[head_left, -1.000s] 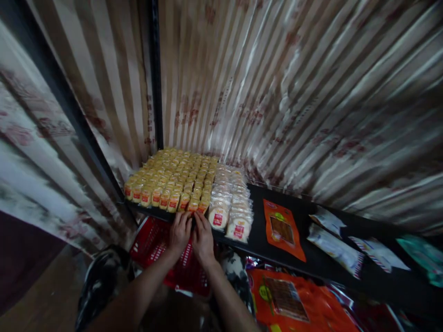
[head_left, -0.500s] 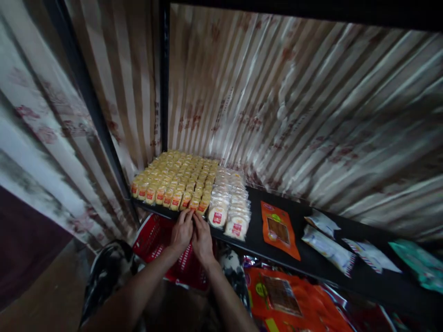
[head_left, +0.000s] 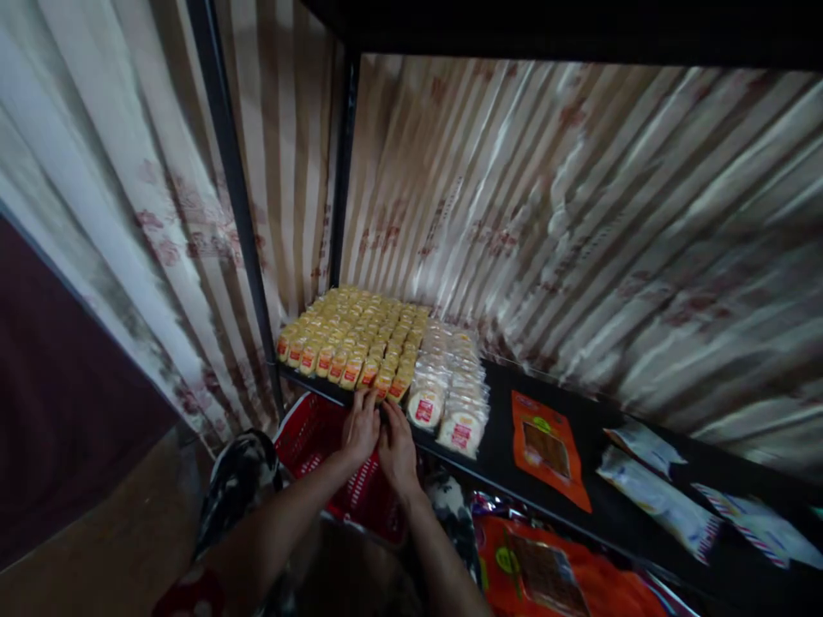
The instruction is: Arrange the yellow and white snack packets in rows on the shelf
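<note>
Rows of small yellow snack packs (head_left: 360,334) with red-orange labels stand close together at the left end of the black shelf (head_left: 495,386). My left hand (head_left: 361,426) reaches to the front row, its fingers stretched out against the packs near the row's right end. Just right of it, my right hand (head_left: 397,450) has its fingers extended at the shelf edge, a little below the packs. Neither hand visibly lifts anything; the fingertips are small and partly hidden. Round white wafer packs (head_left: 425,406) with red labels stand in two rows to the right.
Below the shelf edge, a red plastic basket (head_left: 302,433) sits between my knees. Farther right lie an orange snack bag (head_left: 549,450) and several white packets (head_left: 656,497). More orange bags (head_left: 546,570) lie lower down. A black post (head_left: 241,188) and striped curtain (head_left: 514,197) bound the shelf.
The view has turned left, so the shelf appears farther right. My hands stay at the front of the yellow packs, with a slightly wider gap between their fingertips.
</note>
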{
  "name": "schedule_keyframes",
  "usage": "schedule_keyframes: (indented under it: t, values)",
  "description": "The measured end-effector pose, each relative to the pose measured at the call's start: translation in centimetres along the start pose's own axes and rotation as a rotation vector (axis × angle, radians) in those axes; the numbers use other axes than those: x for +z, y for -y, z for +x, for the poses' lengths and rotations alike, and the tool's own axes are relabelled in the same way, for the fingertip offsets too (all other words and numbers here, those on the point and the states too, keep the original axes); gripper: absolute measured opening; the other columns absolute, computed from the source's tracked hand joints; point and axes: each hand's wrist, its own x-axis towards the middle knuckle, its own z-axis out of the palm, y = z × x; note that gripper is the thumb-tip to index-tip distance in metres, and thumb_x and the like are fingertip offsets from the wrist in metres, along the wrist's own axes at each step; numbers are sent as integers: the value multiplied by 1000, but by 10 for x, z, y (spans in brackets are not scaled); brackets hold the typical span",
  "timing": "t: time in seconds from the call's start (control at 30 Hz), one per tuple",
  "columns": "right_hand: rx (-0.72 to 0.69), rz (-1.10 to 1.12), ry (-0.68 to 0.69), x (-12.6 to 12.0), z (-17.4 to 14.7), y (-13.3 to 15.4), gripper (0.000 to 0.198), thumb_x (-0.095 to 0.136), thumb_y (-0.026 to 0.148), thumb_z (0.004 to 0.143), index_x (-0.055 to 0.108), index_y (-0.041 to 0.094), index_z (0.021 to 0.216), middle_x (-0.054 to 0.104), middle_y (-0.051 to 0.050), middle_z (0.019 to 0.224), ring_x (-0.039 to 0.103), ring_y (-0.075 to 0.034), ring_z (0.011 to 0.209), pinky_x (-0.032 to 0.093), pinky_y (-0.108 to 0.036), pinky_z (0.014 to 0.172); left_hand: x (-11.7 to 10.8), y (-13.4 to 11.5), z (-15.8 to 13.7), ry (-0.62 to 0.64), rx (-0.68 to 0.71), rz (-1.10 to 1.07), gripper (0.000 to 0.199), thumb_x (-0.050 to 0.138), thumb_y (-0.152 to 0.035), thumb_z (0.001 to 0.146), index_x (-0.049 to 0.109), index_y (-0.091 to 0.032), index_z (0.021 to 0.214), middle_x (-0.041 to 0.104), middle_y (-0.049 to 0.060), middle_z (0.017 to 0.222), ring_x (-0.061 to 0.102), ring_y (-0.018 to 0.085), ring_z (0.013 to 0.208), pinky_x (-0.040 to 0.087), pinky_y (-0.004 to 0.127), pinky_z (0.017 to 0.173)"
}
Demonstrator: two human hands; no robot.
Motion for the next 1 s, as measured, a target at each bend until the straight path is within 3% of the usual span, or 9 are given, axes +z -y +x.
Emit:
schedule_keyframes:
  t: [0.23, 0.4, 0.6, 0.8, 1.0]
  values:
    - [28, 29, -45, 9, 6, -8, 44, 39, 12, 80, 59, 12, 119, 57, -17, 127, 50, -23, 122, 40, -49, 103, 3, 2, 7, -24, -35, -73, 43, 46, -11, 83, 45, -18, 125, 48, 12, 129, 53, 19, 118, 45, 32, 98]
    - [48, 98, -50, 14, 11, -13, 43, 40, 12, 78, 61, 14, 116, 60, -15, 123, 52, -22, 119, 40, -48, 103, 6, 2, 15, -45, -79, -131, 36, 48, -12, 82, 46, -18, 118, 53, 11, 121, 60, 17, 102, 49, 31, 89]
    - [84, 145, -55, 8, 10, -5, 48, 39, 9, 76, 59, 15, 119, 60, -12, 125, 51, -20, 120, 37, -45, 107, 4, 1, 15, -98, -43, -129, 42, 49, -22, 85, 41, -17, 126, 54, 12, 119, 62, 17, 93, 50, 31, 84]
    - [15, 183, -20, 10, 13, 23, 49, 38, 7, 77, 58, 17, 121, 60, -11, 124, 52, -19, 120, 40, -43, 105, -24, 9, 8, -212, -39, -51, 39, 49, -29, 87, 45, -21, 125, 57, 8, 112, 63, 14, 81, 51, 26, 72]
    - [-40, 280, 32, 65, 20, 56, 52, 38, 6, 76, 58, 18, 123, 60, -11, 125, 54, -19, 118, 43, -41, 102, -67, 49, 15, -323, -79, 48, 35, 48, -29, 86, 50, -18, 119, 58, 7, 103, 62, 14, 73, 50, 26, 66]
